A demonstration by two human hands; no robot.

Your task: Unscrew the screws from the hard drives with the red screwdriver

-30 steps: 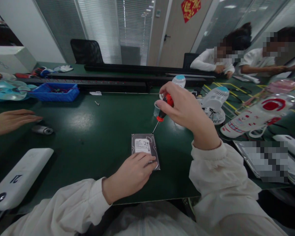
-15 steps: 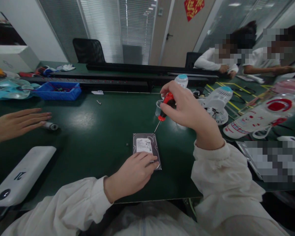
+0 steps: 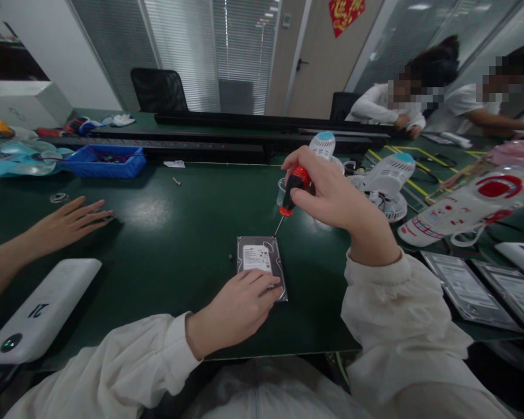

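Observation:
A hard drive (image 3: 259,259) with a white label lies flat on the dark green table (image 3: 170,233) in front of me. My left hand (image 3: 236,308) rests on its near end, fingers pressed down flat on it. My right hand (image 3: 327,195) is closed round a screwdriver (image 3: 293,189) with a red and black handle. Its thin shaft slants down to the drive's far right corner. A tiny dark screw (image 3: 230,256) lies just left of the drive.
Another person's hand (image 3: 67,224) lies flat on the table at the left. A white box (image 3: 39,308) sits near left. A blue bin (image 3: 107,161) stands far left, white fans (image 3: 386,177) at the right, bagged drives (image 3: 467,288) near right. Two people sit at the far right.
The other person's hand has slid rightward across the table and now covers the small metal cylinder. My hands and the drive have barely moved.

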